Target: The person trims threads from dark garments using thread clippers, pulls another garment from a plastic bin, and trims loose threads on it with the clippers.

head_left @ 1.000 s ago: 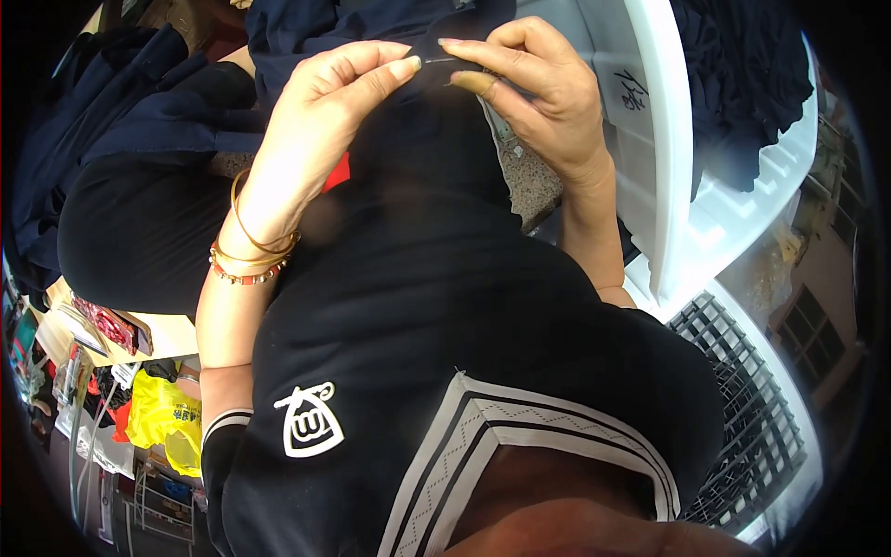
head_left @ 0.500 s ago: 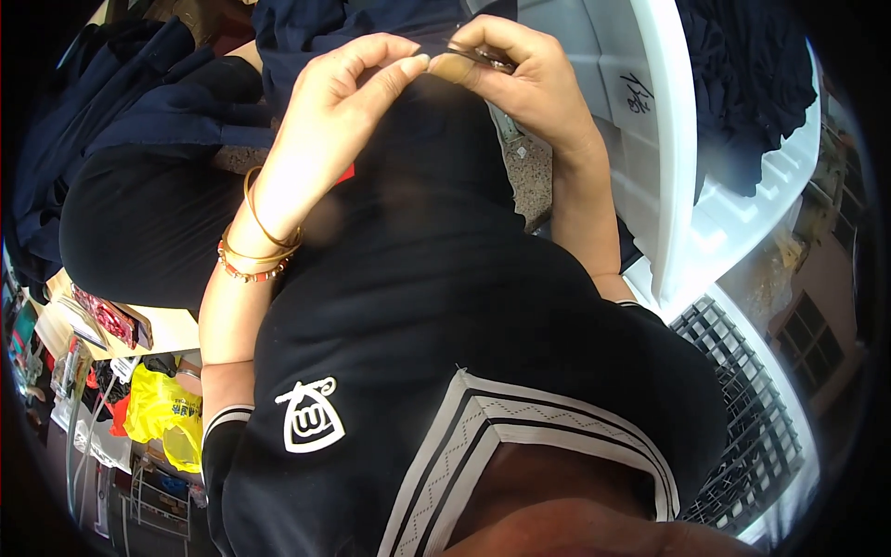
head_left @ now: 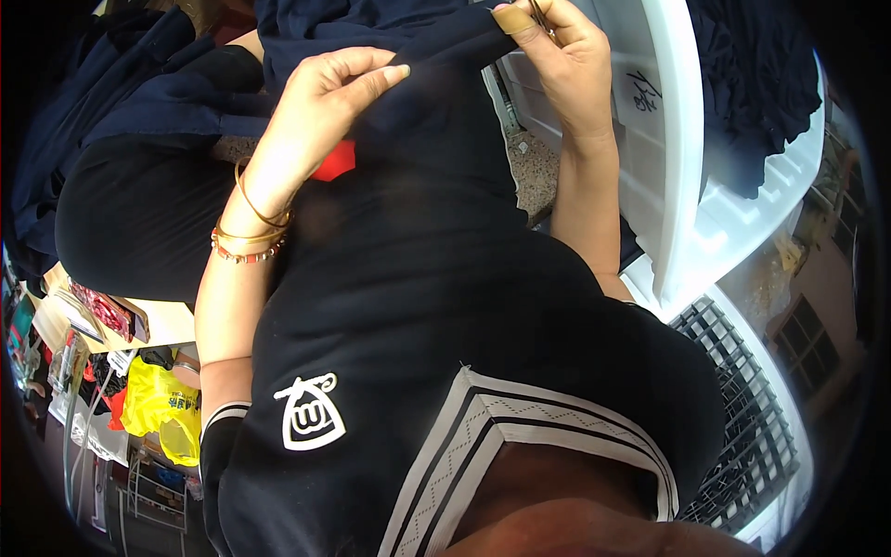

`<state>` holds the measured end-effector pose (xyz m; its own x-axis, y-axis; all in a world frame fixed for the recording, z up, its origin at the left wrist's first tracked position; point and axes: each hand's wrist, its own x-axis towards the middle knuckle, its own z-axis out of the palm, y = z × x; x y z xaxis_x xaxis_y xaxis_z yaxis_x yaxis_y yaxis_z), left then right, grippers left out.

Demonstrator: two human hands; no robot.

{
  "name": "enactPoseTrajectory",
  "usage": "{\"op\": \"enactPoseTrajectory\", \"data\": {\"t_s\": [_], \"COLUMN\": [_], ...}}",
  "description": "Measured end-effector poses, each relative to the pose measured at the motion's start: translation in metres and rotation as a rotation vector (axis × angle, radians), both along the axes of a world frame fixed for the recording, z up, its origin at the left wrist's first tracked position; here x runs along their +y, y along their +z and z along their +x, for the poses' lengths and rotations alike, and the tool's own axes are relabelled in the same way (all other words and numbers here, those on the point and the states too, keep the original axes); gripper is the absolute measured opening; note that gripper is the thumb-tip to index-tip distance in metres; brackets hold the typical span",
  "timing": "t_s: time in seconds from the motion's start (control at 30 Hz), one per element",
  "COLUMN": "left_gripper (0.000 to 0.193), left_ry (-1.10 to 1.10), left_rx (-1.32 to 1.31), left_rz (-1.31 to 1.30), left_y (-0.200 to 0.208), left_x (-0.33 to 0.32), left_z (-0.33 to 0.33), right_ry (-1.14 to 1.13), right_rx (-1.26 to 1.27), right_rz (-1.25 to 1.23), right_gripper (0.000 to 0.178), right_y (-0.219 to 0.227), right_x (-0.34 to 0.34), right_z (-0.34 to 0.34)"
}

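A dark navy piece of cloth is stretched between my two hands over my lap. My left hand, with bangles at its wrist, pinches one end between thumb and fingers. Higher up and to the right, my right hand grips the other end, its thumb wrapped in a tan covering. A small dark metal tool, perhaps thread snips, is tucked in the right hand's fingers and partly cut off by the upper edge. Below my left hand lies a small red patch of something I cannot make out.
On the right stands a white plastic tub, with dark cloth piled beyond its wall. A grid-sided basket sits at lower right. More navy cloth is heaped on the left, above a wooden tabletop and a yellow bag.
My hands, close together before, are now apart: the right has moved up and right, drawing the cloth taut. The left has shifted slightly down and left. More of the red patch shows.
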<state>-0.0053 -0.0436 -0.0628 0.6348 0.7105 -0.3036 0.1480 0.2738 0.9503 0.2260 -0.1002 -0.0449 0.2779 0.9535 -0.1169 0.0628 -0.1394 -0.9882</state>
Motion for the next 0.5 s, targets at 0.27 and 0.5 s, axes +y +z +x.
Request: {"op": "enactPoseTrajectory", "data": {"t_s": [0.27, 0.5], "left_gripper": [0.019, 0.020], "left_ry": [0.166, 0.205], "left_rx": [-0.090, -0.164], "left_rz": [-0.220, -0.246], "left_y": [-0.002, 0.010], "left_x": [0.006, 0.004], "left_z": [-0.004, -0.005], "right_ry": [-0.049, 0.234], "right_rx": [-0.038, -0.527], "right_rz": [0.032, 0.326], "right_gripper": [0.009, 0.040], "right_y": [-0.021, 0.017], "right_x": [-0.003, -0.003], "right_z": [-0.003, -0.019]}}
